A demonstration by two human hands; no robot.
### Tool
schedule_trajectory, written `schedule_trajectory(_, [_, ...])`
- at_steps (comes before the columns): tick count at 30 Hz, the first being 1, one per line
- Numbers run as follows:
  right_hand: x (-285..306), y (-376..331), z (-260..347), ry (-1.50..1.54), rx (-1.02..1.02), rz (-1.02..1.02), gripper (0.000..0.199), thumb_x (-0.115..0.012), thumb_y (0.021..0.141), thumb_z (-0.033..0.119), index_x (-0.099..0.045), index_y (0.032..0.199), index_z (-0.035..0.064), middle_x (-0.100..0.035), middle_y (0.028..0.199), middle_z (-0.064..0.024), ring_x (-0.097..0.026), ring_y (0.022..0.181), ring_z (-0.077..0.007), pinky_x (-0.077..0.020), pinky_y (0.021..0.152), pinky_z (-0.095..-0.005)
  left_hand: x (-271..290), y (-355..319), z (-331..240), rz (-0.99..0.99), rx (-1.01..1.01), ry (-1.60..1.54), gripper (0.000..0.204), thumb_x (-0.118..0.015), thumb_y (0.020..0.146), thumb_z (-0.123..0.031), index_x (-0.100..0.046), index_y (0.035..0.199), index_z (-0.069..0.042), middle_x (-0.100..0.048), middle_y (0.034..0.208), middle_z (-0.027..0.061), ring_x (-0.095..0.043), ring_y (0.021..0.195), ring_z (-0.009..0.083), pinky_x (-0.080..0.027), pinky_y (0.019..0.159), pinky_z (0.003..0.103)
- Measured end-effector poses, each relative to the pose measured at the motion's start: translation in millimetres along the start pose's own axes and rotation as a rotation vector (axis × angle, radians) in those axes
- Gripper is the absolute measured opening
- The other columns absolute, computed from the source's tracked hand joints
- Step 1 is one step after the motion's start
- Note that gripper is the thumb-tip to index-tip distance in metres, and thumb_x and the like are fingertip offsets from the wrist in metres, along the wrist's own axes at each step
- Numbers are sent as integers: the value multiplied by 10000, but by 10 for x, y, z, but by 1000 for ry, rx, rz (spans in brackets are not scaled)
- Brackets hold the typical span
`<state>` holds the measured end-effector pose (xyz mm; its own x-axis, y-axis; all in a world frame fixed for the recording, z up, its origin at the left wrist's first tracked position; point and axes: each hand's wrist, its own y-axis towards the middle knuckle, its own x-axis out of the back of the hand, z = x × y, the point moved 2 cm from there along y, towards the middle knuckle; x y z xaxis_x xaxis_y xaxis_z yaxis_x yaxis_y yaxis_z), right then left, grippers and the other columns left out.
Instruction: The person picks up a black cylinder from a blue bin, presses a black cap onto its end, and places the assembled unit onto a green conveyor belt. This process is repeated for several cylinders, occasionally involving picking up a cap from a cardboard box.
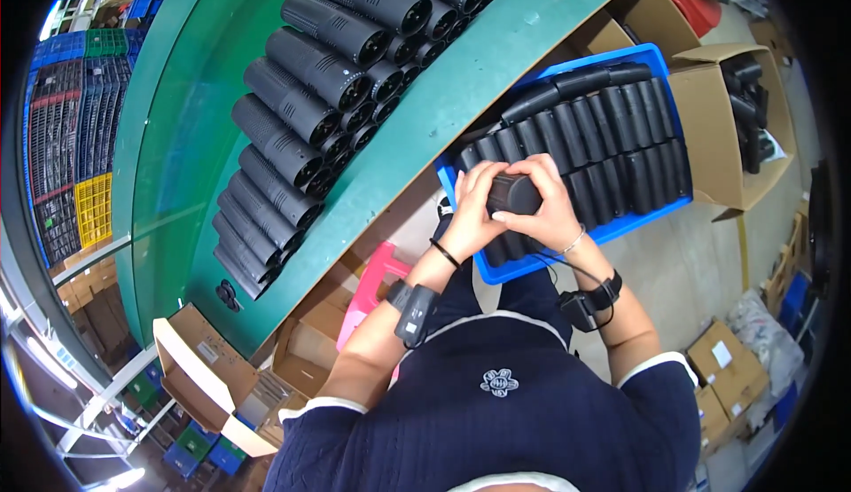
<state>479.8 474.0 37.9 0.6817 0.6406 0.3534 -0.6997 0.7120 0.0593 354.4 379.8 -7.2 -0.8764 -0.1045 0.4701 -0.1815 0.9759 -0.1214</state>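
Both hands grip one black cylinder, whose round end faces up toward me. My left hand is wrapped round its left side, and my right hand closes on the right side, thumb across the near edge. Below and beyond my hands stands a blue crate filled with rows of similar black cylinders. The rest of the held cylinder is hidden by my fingers and the viewing angle. On the green bench to the left, larger perforated black tubes lie stacked in a pile.
An open cardboard box with black parts stands right of the crate. A pink stool is beside my left forearm. An open carton sits at the bench's near end, by a small black part. More cartons stand lower right.
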Motion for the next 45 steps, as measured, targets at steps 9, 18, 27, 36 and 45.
schedule_trajectory(9, [-75, -92, 436, 383, -391, 53, 208, -616, 892, 162, -691, 889, -32, -617, 784, -68, -557, 662, -111, -446, 598, -242, 218, -442, -326, 95, -53, -434, 728, -786, 704, -73, -387, 1311, -25, -435, 1295, 153, -430, 1255, 265, -361, 1046, 361])
schedule_trajectory(18, [-266, -325, 580, 413, -290, 0, 320, -467, 996, 236, -648, 1110, -2, -628, 918, -40, -555, 800, -94, -454, 744, -236, 582, -717, -390, 117, 114, -1014, 671, -722, 829, -114, -325, 1364, -33, -466, 1309, 80, -428, 1230, 150, -346, 1051, 324])
schedule_trajectory(27, [-704, -56, 1314, 266, 147, 121, 277, -563, 901, 89, -626, 1160, 11, -537, 1299, -141, -462, 1262, -271, -352, 1053, -368, 844, -943, -461, -184, -55, -778, 678, -623, 915, -307, -264, 1408, -12, -455, 1327, 130, -420, 1250, 207, -342, 1053, 340])
schedule_trajectory(36, [-962, 8, 1660, 286, 278, -57, 161, -664, 769, -88, -691, 916, -29, -662, 1046, -131, -583, 1124, -279, -449, 968, -358, 1128, -1167, -516, -525, -77, -683, 617, -603, 924, -333, -357, 1356, 32, -498, 1282, 172, -465, 1199, 230, -363, 1019, 346])
schedule_trajectory(45, [-873, -182, 1037, 337, -118, -32, 86, -651, 833, -34, -680, 910, -11, -644, 891, -34, -585, 802, -79, -459, 719, -202, 2681, -945, 305, -867, 318, -752, 740, -711, 786, -165, -248, 1321, 50, -513, 1169, 193, -541, 1007, 261, -483, 848, 384])
